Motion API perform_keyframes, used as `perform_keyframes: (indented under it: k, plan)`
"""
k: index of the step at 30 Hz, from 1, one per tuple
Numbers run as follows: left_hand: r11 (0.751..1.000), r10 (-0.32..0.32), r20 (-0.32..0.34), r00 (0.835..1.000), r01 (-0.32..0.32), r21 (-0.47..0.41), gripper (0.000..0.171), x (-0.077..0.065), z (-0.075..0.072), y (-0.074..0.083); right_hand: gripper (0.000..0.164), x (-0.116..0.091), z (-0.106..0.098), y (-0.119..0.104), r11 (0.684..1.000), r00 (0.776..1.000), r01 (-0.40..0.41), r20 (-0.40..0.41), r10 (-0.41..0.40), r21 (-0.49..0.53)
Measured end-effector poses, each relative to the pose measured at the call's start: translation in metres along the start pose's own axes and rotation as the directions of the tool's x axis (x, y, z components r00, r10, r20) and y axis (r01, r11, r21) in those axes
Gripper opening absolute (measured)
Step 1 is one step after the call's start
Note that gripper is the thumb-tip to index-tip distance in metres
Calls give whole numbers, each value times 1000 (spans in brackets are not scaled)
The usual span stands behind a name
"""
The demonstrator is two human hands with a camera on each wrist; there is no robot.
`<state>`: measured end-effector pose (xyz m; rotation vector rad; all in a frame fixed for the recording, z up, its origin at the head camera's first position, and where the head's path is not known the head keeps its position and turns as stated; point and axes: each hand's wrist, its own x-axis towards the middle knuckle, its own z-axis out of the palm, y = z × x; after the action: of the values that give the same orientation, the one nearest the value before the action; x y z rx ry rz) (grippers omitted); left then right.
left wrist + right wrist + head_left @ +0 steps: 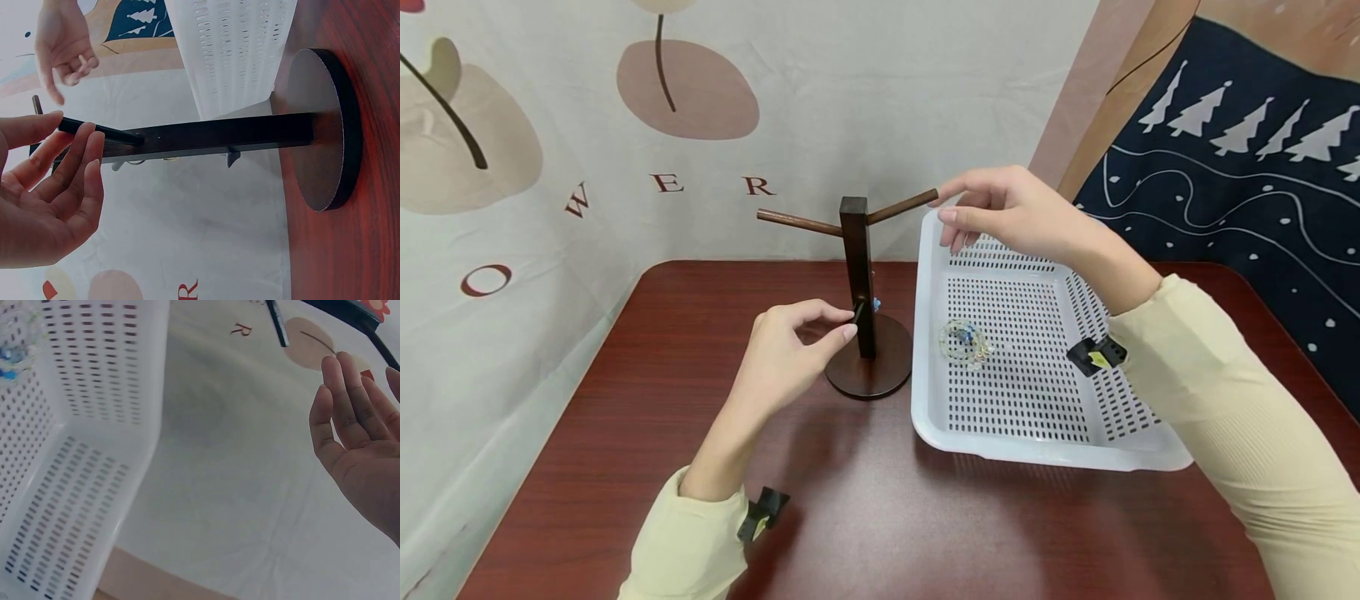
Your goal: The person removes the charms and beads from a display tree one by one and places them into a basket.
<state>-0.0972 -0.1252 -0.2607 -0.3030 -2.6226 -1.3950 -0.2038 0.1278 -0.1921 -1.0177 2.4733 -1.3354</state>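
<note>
A dark wooden stand (857, 267) with a round base (868, 383) and several pegs rises upright from the table. My left hand (793, 350) pinches the short peg (103, 132) that points toward me, thumb and fingertips at its free end. My right hand (1011, 212) is raised at the tip of the upper right peg (906, 206), its fingers loosely bent around nothing; the right wrist view shows the fingers (344, 409) apart from the pegs. A small blue piece (877, 305) shows behind the post, mostly hidden by it.
Close to the stand's right side is a white perforated plastic basket (1052, 452). Clear beaded bracelets (966, 343) with blue parts lie inside it, toward the left. The reddish-brown table (700, 375) meets a printed cloth (865, 108) at the back.
</note>
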Motion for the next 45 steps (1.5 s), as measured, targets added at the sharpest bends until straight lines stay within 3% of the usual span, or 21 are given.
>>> perform_keyframes:
  k: [13,32,39,45]
  plan:
    - [1000,0,1,1000,0,-4,14,1,1,0,24,8,2,-12,992,994,112,5,-112,61]
    - [996,50,-50,997,-46,77,13,-3,5,4,22,8,1,-11,988,990,141,-7,-141,70]
    - [981,146,-124,982,-127,150,10,-4,12,5,22,6,3,-9,982,986,170,-17,-169,81]
    - [973,177,-153,972,-149,178,7,-5,13,7,22,6,4,-8,984,987,163,-18,-162,76]
